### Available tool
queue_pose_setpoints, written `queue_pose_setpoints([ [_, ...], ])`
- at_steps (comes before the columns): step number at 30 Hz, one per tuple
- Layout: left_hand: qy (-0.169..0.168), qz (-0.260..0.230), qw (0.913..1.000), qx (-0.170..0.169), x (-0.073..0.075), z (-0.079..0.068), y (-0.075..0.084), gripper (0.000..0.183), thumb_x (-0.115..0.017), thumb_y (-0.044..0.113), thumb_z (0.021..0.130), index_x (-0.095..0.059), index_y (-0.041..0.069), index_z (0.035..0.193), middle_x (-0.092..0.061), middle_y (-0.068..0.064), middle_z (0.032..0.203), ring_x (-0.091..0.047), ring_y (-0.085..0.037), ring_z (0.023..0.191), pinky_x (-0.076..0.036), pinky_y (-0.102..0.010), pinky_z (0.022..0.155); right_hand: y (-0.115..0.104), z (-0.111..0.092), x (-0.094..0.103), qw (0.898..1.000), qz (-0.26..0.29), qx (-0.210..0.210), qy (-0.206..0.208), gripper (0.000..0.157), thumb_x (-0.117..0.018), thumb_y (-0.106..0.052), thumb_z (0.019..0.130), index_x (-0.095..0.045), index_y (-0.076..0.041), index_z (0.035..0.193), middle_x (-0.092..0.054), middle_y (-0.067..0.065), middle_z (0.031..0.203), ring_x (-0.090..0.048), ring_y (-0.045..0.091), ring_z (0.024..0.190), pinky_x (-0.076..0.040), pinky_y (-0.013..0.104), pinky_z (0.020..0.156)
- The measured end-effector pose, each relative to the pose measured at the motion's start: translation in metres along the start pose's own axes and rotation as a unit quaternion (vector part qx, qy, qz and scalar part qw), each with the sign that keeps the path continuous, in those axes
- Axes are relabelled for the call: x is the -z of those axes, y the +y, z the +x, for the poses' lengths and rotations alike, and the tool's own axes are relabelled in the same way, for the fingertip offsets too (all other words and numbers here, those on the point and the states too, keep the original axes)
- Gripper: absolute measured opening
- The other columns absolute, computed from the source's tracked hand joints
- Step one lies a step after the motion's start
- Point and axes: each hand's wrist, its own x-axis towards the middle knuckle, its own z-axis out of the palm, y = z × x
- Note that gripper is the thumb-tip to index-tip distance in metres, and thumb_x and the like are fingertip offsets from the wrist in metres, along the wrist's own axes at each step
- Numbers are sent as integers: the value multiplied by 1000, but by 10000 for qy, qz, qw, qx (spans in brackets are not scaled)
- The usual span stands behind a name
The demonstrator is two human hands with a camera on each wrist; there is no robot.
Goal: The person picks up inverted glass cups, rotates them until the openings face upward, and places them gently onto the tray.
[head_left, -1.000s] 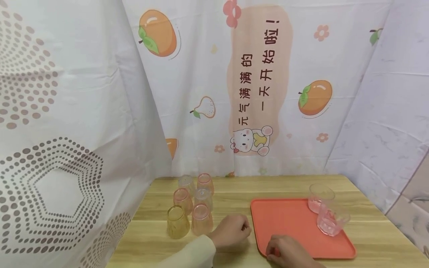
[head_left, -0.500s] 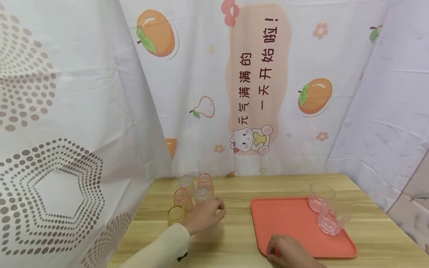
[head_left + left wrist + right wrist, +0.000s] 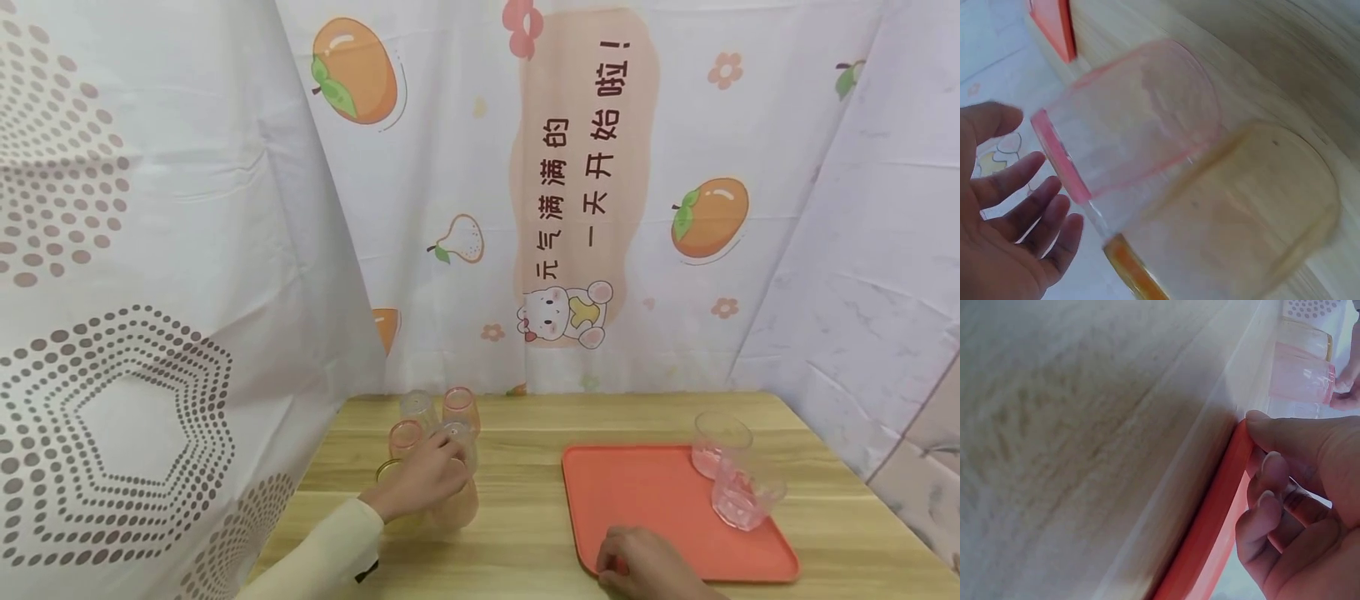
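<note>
My left hand [image 3: 423, 477] hovers over the upturned front-row cups at the left of the table. In the left wrist view, its fingers [image 3: 1029, 209] are spread and loosely bent beside the base of a clear pink cup [image 3: 1135, 122]; nothing is held. Next to that cup stands an amber cup [image 3: 1241, 219], mostly covered by the hand in the head view. My right hand [image 3: 647, 565] is at the near left corner of a red tray [image 3: 637, 492]. Its thumb presses the tray's rim [image 3: 1216, 531] and the other fingers curl behind, pinching it.
Behind the left hand are more upturned cups: a clear cup [image 3: 417, 407], a pink cup [image 3: 460, 406] and others. Two clear pinkish bowls [image 3: 747, 497] sit along the tray's right side. Patterned curtains [image 3: 450, 167] enclose the wooden table.
My left hand has moved left from beside the tray, passing in front of the cups, and is now over the front pink cup. The right hand stays at the tray corner.
</note>
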Motion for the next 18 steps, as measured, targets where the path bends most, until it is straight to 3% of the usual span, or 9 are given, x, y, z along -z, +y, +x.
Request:
queue_pose_setpoints([
  [9, -463, -131, 9988, -92, 2, -10, -11, 28, -73, 26, 95, -66, 9, 116, -55, -5, 123, -58, -22, 107, -54, -38, 85, 1, 0, -1, 10000, 47, -19, -50, 11, -83, -23, 88, -72, -23, 83, -54, -24, 84, -47, -5, 72, -43, 24, 59],
  [18, -748, -466, 9960, 157, 6, -8, -13, 35, -72, 32, 95, -66, 7, 120, -55, -10, 127, -60, -25, 107, -55, -41, 85, -1, 1, 0, 9997, 39, -205, -143, 12, -82, -26, 88, -71, -27, 84, -53, -23, 83, -47, -5, 71, -42, 24, 59],
])
